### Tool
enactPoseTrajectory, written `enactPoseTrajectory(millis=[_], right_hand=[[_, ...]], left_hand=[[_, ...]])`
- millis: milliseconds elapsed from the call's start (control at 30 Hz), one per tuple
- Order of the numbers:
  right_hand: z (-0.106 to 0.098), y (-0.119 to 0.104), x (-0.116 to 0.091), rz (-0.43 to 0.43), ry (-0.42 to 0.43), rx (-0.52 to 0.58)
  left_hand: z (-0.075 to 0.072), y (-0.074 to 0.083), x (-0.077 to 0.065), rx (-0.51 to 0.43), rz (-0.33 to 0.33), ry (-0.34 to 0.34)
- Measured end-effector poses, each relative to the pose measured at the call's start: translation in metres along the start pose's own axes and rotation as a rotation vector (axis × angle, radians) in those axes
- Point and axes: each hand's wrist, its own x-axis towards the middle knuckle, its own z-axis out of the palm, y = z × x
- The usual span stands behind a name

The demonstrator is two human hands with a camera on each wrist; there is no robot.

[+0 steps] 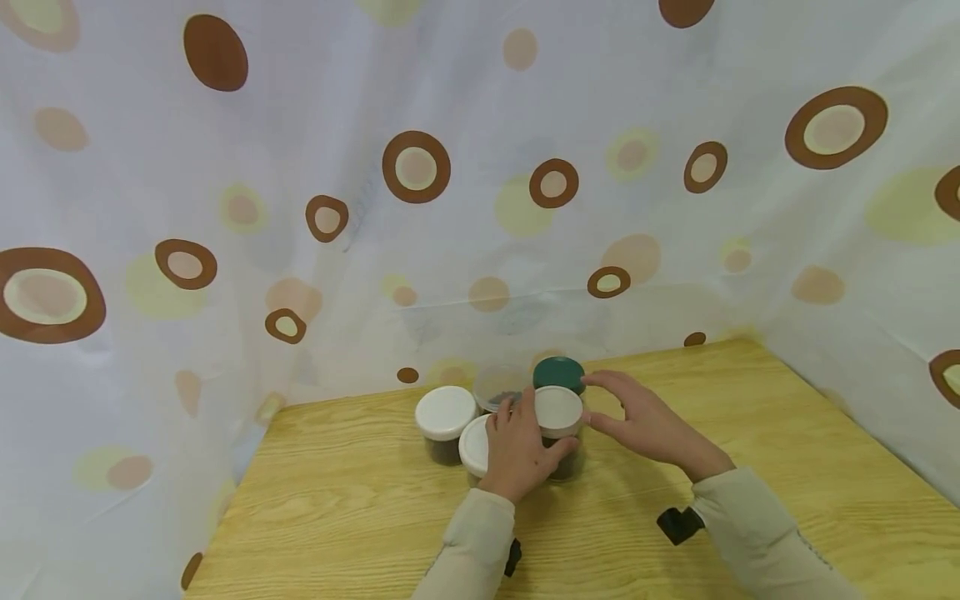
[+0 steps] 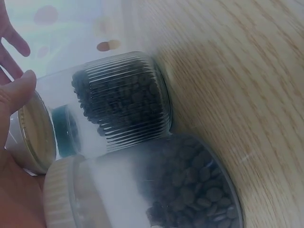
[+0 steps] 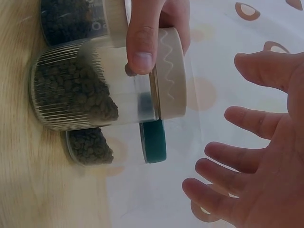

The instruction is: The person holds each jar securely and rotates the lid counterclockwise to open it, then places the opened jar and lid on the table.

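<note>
A ribbed glass jar (image 3: 71, 90) with a cream lid (image 1: 557, 410) stands upright, partly filled with small dark pellets. My left hand (image 1: 521, 446) grips it near the top; in the right wrist view the thumb (image 3: 143, 47) presses just below the lid and the fingers pass behind. My right hand (image 1: 652, 421) is at the jar's right side, fingers spread and holding nothing. Behind the ribbed jar is a jar with a green lid (image 1: 558, 372). Another white-lidded jar (image 2: 190, 190) of dark pellets stands beside it, partly hidden by my left hand in the head view.
At the group's left stands a jar with a white lid (image 1: 446, 412). Between it and the green lid is a jar with a translucent top (image 1: 495, 386). The wood-grain table (image 1: 337, 500) meets a dotted white sheet (image 1: 465, 233) behind and at both sides.
</note>
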Motion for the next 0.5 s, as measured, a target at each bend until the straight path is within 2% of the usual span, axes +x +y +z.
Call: enactPoseTrajectory(millis=[300,500], right_hand=[[0.0039,0.0031,0.0016,0.003,-0.001,-0.001],[0.0063,0.0029,-0.0001,-0.001,-0.015,0.003]], left_hand=[[0.0033,-0.0036,0.001,0.047,0.038,0.052],[0.0072,-0.0065,-0.0012,0.04,0.03,0.051]])
